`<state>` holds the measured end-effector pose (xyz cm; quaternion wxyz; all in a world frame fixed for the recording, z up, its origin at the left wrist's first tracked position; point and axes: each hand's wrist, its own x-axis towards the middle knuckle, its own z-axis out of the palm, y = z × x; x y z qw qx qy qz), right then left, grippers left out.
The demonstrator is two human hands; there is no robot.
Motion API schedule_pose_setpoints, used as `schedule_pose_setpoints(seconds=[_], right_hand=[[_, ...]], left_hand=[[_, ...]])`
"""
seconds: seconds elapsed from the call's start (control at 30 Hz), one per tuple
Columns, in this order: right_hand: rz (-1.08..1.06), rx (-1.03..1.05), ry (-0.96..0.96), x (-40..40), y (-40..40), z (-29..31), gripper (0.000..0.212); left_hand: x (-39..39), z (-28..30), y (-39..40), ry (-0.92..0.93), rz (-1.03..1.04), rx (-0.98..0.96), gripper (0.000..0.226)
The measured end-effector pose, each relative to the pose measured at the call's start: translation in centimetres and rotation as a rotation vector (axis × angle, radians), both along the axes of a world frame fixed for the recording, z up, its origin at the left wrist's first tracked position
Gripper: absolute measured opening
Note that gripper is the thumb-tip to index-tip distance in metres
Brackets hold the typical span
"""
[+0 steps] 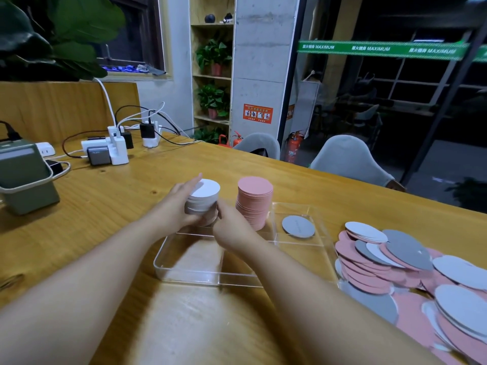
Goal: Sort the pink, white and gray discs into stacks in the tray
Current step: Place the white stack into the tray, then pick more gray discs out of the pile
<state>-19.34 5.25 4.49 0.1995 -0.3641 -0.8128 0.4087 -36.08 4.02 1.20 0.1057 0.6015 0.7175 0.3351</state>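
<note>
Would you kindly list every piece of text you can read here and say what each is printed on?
"MAXIMUM", repeated after Chinese characters I cannot make out: green banner on the glass.
Orange sign on the concrete pillar: too small to read.
Label on the fire extinguisher: too small.
Faint mark on the gray disc in the tray: illegible.

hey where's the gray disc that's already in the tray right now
In the head view, the gray disc lies flat in the tray's far right compartment, just right of the pink stack and left of the loose pile.
</note>
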Motion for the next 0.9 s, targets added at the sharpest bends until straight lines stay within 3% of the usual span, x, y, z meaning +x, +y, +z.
schedule_pose_setpoints(seconds=[0.13, 0.3, 0.43, 0.57, 0.7, 0.9], right_hand=[[0.056, 0.133, -0.048, 2.9, -1.4, -0.2, 0.058], [0.113, 0.304, -0.153, 9.2, -2.7, -0.5, 0.072], [0.071, 0.396, -0.21, 14.2, -2.1, -0.8, 0.081], [-0.074, 0.401, -0.228, 19.3, -1.7, -1.6, 0.061], [-0.175, 0.317, -0.141, 24.0, -2.1, -1.5, 0.043], [-0.365, 0.357, -0.293, 30.7, -2.3, -2.5, 0.056]], left_hand=[[2.0, 0.1, -1.7, -0.125, 0.123, 0.064, 0.092], [7.2, -0.1, -4.3, 0.162, 0.289, 0.081, 0.069], [13.1, -1.4, -6.4, 0.314, 0.193, -0.008, 0.058], [17.8, -2.3, -6.5, 0.314, 0.107, -0.073, 0.048], [18.7, -3.3, -6.2, 0.381, 0.038, -0.014, 0.065], [16.7, -2.9, -5.3, 0.269, 0.003, 0.017, 0.041]])
